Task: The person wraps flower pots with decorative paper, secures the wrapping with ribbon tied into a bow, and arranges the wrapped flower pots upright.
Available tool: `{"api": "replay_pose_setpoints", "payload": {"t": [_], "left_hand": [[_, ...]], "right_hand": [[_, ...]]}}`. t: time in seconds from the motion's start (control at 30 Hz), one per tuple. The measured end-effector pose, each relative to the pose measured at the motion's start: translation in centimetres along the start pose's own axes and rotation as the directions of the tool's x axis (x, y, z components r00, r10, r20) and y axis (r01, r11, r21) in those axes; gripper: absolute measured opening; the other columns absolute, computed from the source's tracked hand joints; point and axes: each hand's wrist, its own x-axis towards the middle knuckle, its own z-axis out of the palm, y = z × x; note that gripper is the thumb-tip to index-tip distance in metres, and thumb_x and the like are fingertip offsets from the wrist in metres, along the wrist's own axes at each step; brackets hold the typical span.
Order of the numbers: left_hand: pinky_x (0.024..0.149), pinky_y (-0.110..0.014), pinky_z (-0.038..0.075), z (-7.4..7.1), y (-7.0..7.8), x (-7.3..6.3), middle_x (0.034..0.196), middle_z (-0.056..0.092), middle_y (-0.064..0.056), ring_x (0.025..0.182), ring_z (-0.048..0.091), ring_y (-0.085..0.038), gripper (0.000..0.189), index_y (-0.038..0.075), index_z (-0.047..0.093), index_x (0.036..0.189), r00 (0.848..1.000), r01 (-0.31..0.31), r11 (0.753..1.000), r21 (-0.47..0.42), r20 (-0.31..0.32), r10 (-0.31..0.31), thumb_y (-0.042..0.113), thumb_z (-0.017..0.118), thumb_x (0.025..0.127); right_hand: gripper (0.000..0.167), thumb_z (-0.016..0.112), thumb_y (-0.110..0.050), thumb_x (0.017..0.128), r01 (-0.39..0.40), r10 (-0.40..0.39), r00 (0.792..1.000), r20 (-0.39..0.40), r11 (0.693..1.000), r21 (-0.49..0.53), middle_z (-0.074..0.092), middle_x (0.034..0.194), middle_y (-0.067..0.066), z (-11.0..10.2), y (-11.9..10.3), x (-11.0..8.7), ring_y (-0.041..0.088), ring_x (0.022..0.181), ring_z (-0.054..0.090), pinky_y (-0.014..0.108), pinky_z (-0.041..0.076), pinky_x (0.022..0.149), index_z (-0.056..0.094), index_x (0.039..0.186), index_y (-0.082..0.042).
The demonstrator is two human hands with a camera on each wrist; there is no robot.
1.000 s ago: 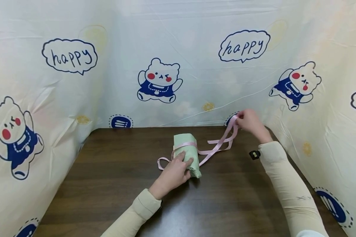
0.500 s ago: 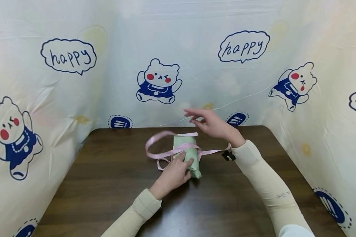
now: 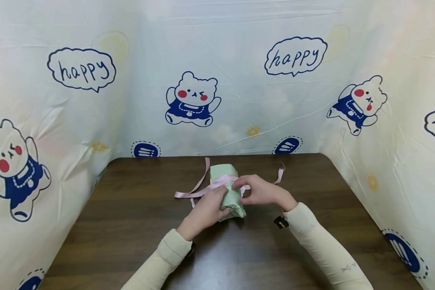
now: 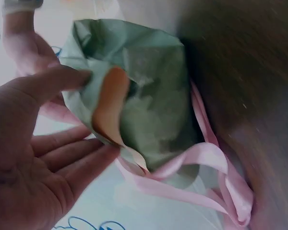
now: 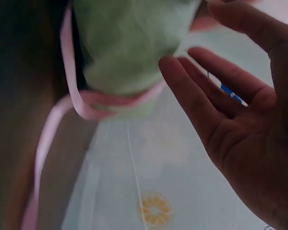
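A small parcel wrapped in pale green paper (image 3: 233, 198) lies on the table, pink ribbon (image 3: 220, 182) running across its upper part. My left hand (image 3: 207, 209) holds the parcel from its left side; in the left wrist view the thumb lies at the folded end of the paper (image 4: 153, 86) and the fingertips meet its edge. Beside them a peach-coloured curved strip (image 4: 110, 108) stands off the paper. My right hand (image 3: 259, 191) is at the parcel's right side, its fingers (image 5: 192, 93) extended with nothing gripped.
One ribbon tail (image 3: 203, 177) stretches out left of the parcel, and another end (image 3: 280, 176) lies to the right. The brown wooden table (image 3: 130, 225) meets a printed cloth backdrop (image 3: 239, 100) at the back and sides.
The right hand let go of the ribbon, which was swung leftward over the parcel, then came down to the parcel's right side. The left hand stayed on the parcel, shifting its fingers slightly.
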Motion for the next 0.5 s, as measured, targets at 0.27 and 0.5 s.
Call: {"api": "replay_pose_setpoints", "payload": {"t": [0.27, 0.5], "left_hand": [[0.082, -0.029, 0.054, -0.7, -1.4, 0.0, 0.125, 0.059, -0.007, 0.101, 0.059, -0.018, 0.049, 0.002, 0.066, 0.128, 0.999, 0.014, 0.985, -0.17, 0.04, -0.007, 0.016, 0.077, 0.083], [0.083, -0.032, 0.051, -1.5, -3.2, 0.3, 0.125, 0.068, -0.009, 0.108, 0.062, -0.022, 0.034, 0.0, 0.072, 0.119, 0.999, 0.021, 0.941, -0.337, 0.045, -0.006, -0.005, 0.053, 0.091]], "right_hand": [[0.063, 0.087, -0.028, 0.082, -0.037, 0.028, 0.997, -0.066, 0.989, -0.143, 0.056, 0.135, 0.012, 2.8, -1.2, -0.2, 0.021, 0.102, 0.063, 0.036, 0.059, 0.082, 0.063, 0.135, -0.004], [0.069, 0.091, -0.038, 0.075, -0.124, 0.05, 0.981, -0.188, 0.905, -0.407, 0.059, 0.126, 0.011, 4.7, -2.2, 0.7, 0.023, 0.11, 0.059, 0.036, 0.055, 0.091, 0.067, 0.129, -0.003]]}}
